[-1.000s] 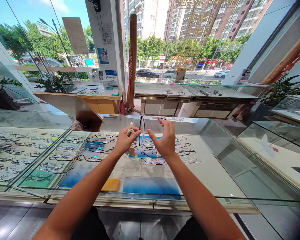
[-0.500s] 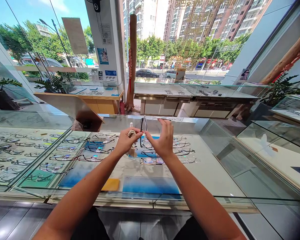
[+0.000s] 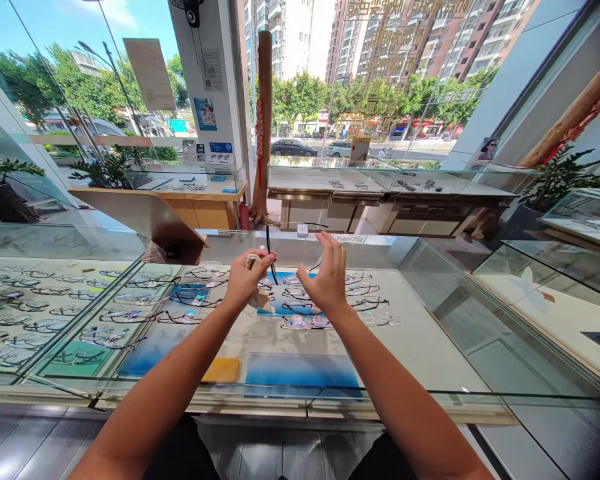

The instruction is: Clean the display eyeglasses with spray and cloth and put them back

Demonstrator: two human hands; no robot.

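An optician's shop: glass display counters [image 3: 430, 373] hold rows of spectacle frames [image 3: 25, 313].

A glass display counter [image 3: 430, 403] fills the lower frame, with rows of spectacles [image 3: 40, 313] at lower left, a yellow pad [image 3: 221, 369] and a blue mat [image 3: 303, 373] at centre bottom. A wooden post [image 3: 263, 120] stands upper centre, with a dark car [image 3: 291, 147] just right of it, a potted plant [image 3: 560, 180] at right and tower blocks [image 3: 405, 40] along the top.

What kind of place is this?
Most likely an optician's shop: glass counters hold rows of spectacle frames, and the left hand holds glasses with a cloth.
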